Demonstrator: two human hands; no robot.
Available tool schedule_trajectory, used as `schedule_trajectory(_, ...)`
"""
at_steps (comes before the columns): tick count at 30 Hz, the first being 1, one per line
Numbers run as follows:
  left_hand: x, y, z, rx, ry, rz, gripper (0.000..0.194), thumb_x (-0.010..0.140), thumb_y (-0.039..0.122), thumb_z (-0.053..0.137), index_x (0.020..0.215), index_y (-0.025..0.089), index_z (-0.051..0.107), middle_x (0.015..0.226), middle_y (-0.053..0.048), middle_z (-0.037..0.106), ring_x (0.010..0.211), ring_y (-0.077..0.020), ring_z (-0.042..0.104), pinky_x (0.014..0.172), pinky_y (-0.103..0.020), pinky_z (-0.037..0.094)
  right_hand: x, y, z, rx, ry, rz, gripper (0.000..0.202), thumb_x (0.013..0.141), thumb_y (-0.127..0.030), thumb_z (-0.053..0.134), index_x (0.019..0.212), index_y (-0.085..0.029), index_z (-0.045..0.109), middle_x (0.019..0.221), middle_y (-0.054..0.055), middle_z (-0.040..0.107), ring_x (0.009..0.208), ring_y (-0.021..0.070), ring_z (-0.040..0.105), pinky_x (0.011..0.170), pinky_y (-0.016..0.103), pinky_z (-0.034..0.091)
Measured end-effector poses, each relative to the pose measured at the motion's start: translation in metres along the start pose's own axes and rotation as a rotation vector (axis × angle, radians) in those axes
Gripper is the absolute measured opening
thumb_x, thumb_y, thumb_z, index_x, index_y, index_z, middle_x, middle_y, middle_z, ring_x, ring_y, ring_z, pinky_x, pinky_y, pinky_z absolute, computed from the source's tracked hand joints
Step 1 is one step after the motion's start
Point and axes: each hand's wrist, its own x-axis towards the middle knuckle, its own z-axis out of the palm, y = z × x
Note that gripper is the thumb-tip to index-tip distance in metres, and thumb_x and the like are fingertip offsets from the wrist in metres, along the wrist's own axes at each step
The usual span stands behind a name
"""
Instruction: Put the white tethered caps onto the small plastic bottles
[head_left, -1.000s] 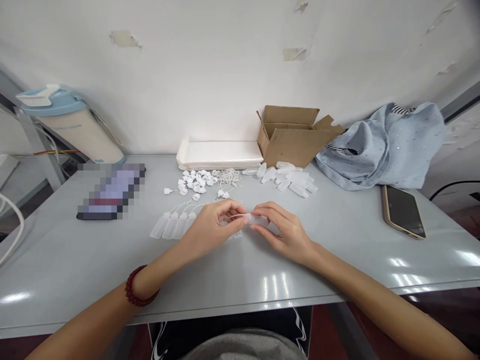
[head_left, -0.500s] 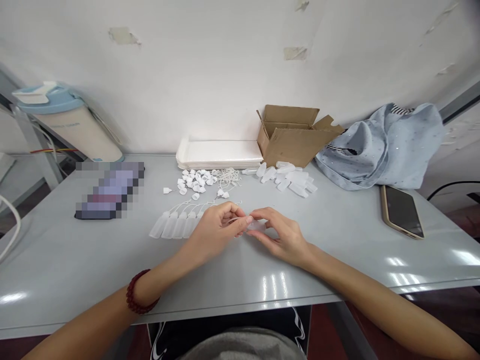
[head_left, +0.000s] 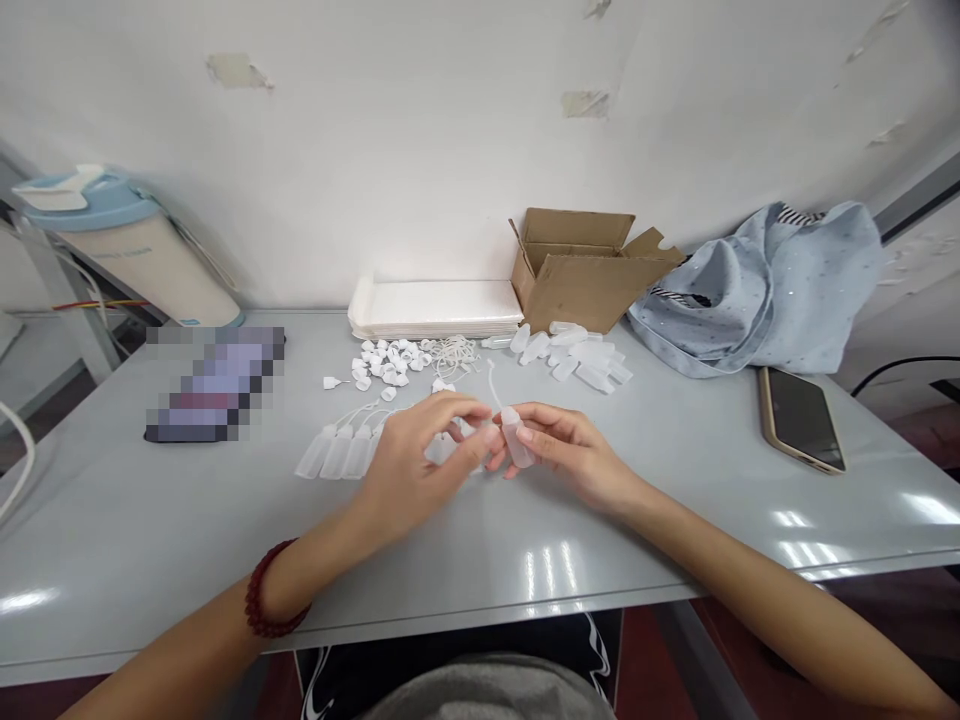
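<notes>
1 bottle (head_left: pixel 516 440) between right fingers (head_left: pixel 547 448)

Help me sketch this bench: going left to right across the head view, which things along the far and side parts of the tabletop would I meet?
Blue-lidded tumbler → pile of white caps → pale cords → loose translucent bottles → dark-screened phone.

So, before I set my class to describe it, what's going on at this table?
A person's right hand holds a small translucent bottle with a thin white strand sticking up from its top. The left hand is beside it, thumb and fingers apart; whether it touches the bottle is unclear. Similar bottles with strands lie in a row, partly behind the left hand. Farther back lie white caps, tangled strands and loose bottles.
</notes>
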Motion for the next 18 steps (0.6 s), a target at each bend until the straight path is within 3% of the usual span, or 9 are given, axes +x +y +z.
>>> schedule_trajectory(3,-0.002,-0.005,0.006,0.25,0.095,0.369,0.022,0.083,0.023,0.064,0.104,0.017,0.06,0.102,-0.011,0.065,0.096,-0.0227,0.059,0.084,-0.038,0.05,0.002,-0.001,-0.001,0.156,-0.01,0.066,0.022,0.088,-0.033,0.059,0.1,-0.017,0.066,0.09,0.007,0.071,0.077,0.0163,0.067,0.076,0.033,0.054)
schedule_trajectory(5,-0.002,-0.009,0.01,0.329,0.075,0.487,0.031,0.082,0.024,0.066,0.111,0.016,0.056,0.107,-0.013,0.064,0.103,-0.0255,0.056,0.09,-0.043,0.048,0.002,-0.002,-0.001,0.194,-0.007,0.109,0.022,0.088,-0.033,0.059,0.098,-0.016,0.067,0.095,0.009,0.071,0.081,0.0179,0.067,0.079,0.034,0.053)
schedule_trajectory(12,-0.005,-0.019,0.015,0.437,0.028,0.568,0.047,0.082,0.026,0.065,0.124,0.017,0.046,0.116,-0.013,0.06,0.115,-0.0297,0.05,0.098,-0.05,0.045,0.001,-0.001,0.001,0.232,-0.075,0.161,0.027,0.091,-0.036,0.053,0.106,-0.015,0.064,0.101,0.012,0.069,0.093,0.0216,0.067,0.084,0.037,0.05)
schedule_trajectory(15,-0.005,-0.019,0.015,0.449,0.015,0.561,0.045,0.082,0.024,0.065,0.122,0.016,0.046,0.115,-0.013,0.06,0.115,-0.0293,0.05,0.098,-0.049,0.045,0.002,-0.001,0.001,0.179,-0.087,0.144,0.027,0.091,-0.036,0.051,0.104,-0.016,0.065,0.098,0.01,0.069,0.089,0.0195,0.067,0.081,0.035,0.05)
schedule_trajectory(18,-0.004,-0.019,0.014,0.467,-0.019,0.526,0.038,0.082,0.023,0.064,0.116,0.014,0.05,0.112,-0.013,0.061,0.114,-0.0291,0.049,0.098,-0.047,0.044,0.002,-0.005,0.0,-0.005,-0.014,0.13,0.026,0.089,-0.038,0.055,0.099,-0.016,0.067,0.092,0.008,0.068,0.076,0.0149,0.064,0.067,0.027,0.05)
